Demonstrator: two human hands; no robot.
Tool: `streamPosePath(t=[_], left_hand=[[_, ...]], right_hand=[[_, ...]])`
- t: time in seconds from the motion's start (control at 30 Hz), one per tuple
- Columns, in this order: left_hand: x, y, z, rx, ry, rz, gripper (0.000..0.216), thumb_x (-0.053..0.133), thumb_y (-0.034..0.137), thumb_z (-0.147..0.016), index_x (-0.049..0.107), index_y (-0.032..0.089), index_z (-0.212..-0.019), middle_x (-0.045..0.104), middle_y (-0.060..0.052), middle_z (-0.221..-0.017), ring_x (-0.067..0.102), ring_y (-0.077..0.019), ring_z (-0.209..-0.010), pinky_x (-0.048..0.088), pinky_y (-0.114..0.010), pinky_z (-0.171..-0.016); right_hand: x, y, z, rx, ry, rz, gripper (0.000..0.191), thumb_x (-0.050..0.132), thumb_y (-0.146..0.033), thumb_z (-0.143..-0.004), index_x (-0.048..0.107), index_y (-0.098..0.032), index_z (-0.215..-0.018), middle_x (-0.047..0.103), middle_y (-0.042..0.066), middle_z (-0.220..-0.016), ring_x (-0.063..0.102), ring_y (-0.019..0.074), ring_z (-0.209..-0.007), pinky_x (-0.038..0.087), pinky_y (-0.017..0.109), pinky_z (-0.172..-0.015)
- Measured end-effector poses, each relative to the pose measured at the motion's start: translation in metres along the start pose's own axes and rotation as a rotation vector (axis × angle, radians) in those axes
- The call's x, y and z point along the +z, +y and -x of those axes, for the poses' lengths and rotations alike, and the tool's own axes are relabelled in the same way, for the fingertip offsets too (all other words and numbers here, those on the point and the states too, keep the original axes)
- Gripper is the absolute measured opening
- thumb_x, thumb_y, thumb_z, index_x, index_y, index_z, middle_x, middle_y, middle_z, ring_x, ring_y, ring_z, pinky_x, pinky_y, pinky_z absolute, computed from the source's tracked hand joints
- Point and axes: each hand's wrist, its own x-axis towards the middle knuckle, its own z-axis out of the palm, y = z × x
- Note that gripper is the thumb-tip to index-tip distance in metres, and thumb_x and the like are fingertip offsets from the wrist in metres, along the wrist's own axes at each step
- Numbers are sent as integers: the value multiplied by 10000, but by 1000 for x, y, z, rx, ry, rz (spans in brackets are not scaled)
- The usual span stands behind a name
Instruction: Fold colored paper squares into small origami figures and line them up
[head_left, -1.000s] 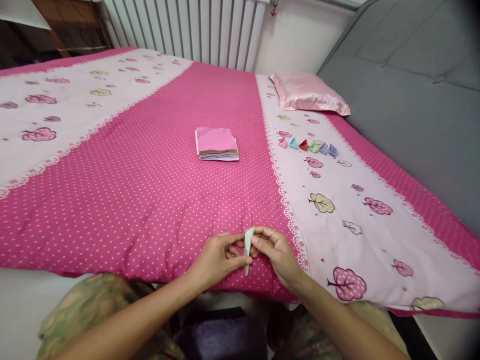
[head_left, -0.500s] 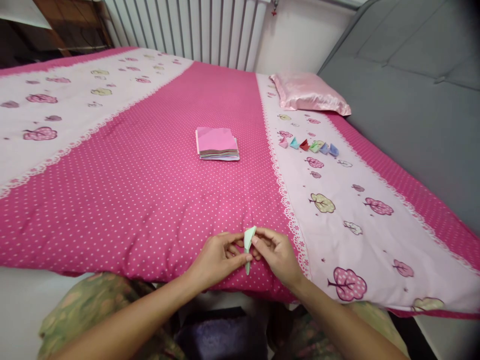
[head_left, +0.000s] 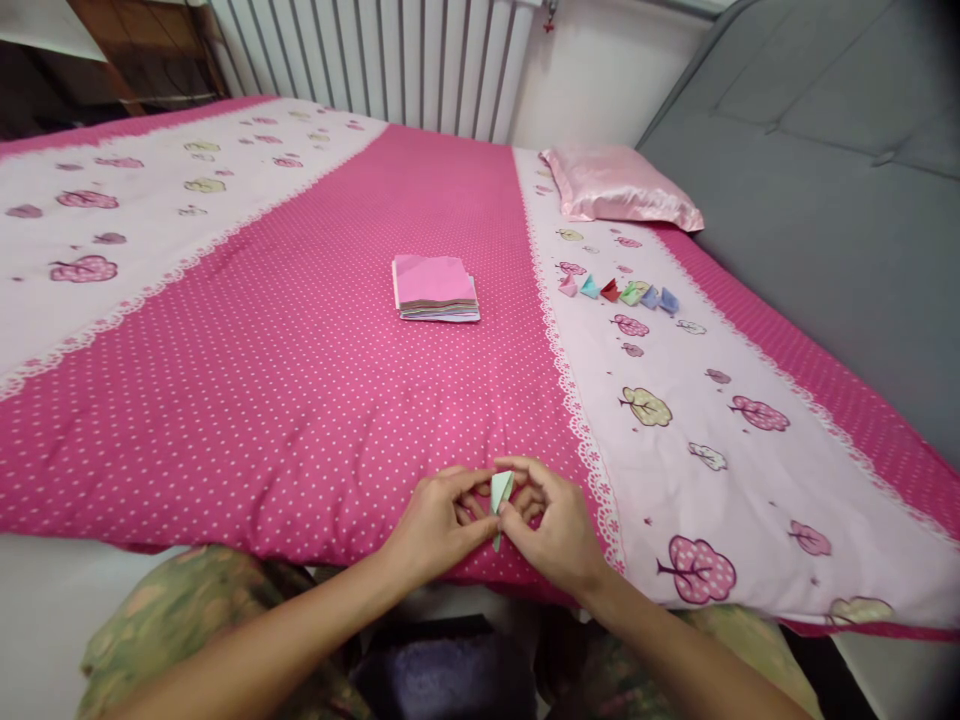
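A small folded piece of pale green paper (head_left: pixel 501 488) is held between both hands, just above the near edge of the bed. My left hand (head_left: pixel 441 520) pinches it from the left, thumb low and forefinger near its top. From the right, my right hand (head_left: pixel 553 525) grips it, the thumb pressed on its lower front and the forefinger bent over its top edge. Fingers hide part of the folds, and a narrow tip of the paper sticks out below the thumbs.
A stack of coloured square paper (head_left: pixel 435 285) lies mid-bed on the pink dotted cover (head_left: pixel 300 380). Several small folded paper pieces (head_left: pixel 610 291) stand in a row to its right. Behind are a pink pillow (head_left: pixel 619 188), a radiator (head_left: pixel 375 65) and a grey headboard (head_left: pixel 817 190).
My right thumb has slid lower on the green paper, and the right forefinger now curls over its top. The paper sits slightly lower, with less of it showing.
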Motion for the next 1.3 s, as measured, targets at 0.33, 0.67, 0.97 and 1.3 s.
streamPosePath(t=[0.33, 0.67, 0.97, 1.3], left_hand=[[4, 5, 3, 16, 93, -36, 398, 571, 212, -744, 581, 158, -1138, 614, -43, -825, 583, -114, -617, 500, -222, -559], [16, 2, 7, 216, 262, -224, 307, 467, 130, -815, 580, 170, -1098, 620, -52, -838, 583, -137, -705, 511, -256, -661], [22, 0, 10, 302, 345, -233, 336, 480, 125, -818, 563, 187, -1138, 681, -68, -980, 644, -167, -864, 525, -290, -792], [22, 1, 13, 295, 362, -233, 428, 409, 116, -850, 486, 174, -1267, 684, -85, -1046, 656, -171, -863, 525, -297, -793]], right_hand=[[-1, 4, 5, -215, 158, 279, 428, 505, -82, -639, 567, -172, -1053, 613, 30, -812, 546, 111, -522, 505, 251, -542], [5, 11, 5, -283, 209, 378, 343, 543, -163, -745, 555, -163, -1087, 642, 64, -832, 613, 163, -628, 543, 305, -632], [8, 12, 7, -376, 309, 331, 313, 512, -115, -775, 564, -205, -1070, 695, 54, -892, 675, 174, -722, 572, 287, -655], [12, 8, 11, -461, 416, 322, 311, 507, -70, -783, 572, -217, -1048, 702, 43, -886, 681, 178, -764, 579, 301, -704]])
